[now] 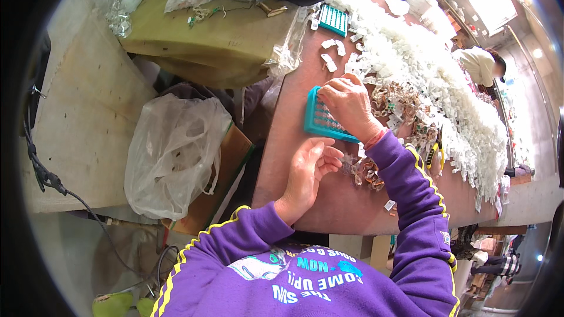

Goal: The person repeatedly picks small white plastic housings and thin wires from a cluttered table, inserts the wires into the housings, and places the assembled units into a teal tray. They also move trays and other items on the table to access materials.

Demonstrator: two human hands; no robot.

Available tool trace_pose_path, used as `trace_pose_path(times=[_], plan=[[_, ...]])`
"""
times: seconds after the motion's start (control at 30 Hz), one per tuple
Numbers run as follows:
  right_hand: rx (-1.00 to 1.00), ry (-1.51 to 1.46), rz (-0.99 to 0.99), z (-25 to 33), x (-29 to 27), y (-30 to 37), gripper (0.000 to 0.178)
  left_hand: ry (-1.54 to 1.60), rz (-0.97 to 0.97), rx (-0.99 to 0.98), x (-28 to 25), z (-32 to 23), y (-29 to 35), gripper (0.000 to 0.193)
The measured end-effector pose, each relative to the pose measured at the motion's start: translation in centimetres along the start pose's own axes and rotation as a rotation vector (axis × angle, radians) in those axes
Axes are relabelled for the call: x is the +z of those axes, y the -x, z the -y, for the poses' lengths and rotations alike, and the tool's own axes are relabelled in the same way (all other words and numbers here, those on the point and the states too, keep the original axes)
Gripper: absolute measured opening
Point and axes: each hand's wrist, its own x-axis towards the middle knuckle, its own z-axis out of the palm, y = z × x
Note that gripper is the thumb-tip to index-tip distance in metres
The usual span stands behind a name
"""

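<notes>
Head view: right hand point(351, 104) arched over a teal tray point(310, 116).
Palm down, its fingertips draw together at the tray's far end; whether they grip anything, I cannot tell. The left hand point(310, 167), released, curls loosely near the tray's near edge. The tray lies on the reddish surface point(281, 155), left of a white pile point(423, 53).

Tray point(309, 111): teal, rectangular, lying on the reddish table point(346, 214), partly covered; small pieces point(326, 118) apparently set in rows inside.
</notes>
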Motion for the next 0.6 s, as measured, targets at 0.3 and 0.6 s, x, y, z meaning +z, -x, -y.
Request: trace_pose_path(times=[0.3, 0.6], plan=[[0.013, 0.005, 0.014, 0.1, -0.3, -0.1, 0.005, 0.016, 0.002, -0.015, -0.2, 0.2, -0.2, 0.021], [0.380, -0.095, -0.138, 1.9, -9.4, 4.6, 0.011, -0.006, 0.029, 0.024, -0.3, 0.2, -0.6, 0.021]])
